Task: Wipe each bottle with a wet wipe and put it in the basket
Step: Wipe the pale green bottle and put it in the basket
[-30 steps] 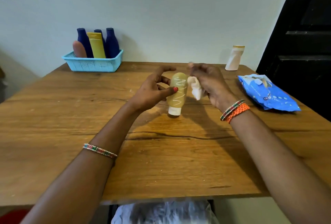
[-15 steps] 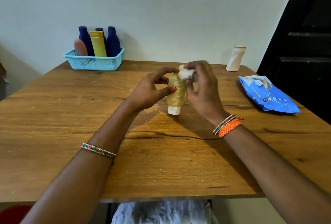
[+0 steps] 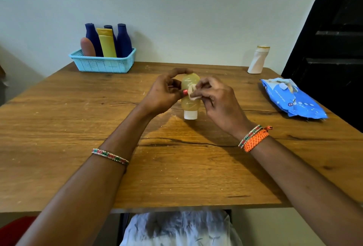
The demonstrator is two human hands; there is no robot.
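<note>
Left grip (image 3: 164,93) held the tube (image 3: 190,96) upright on the worktop (image 3: 78,127) while your right grip (image 3: 214,100) pinched the wipe (image 3: 192,93) against it. Mid-wipe, I'd say; the basket (image 3: 102,64) comes next.

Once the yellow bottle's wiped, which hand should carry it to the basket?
Left, probably. The left hand already grips the yellow bottle, and the basket sits far left. The right hand is busy pinching the wipe.
</note>
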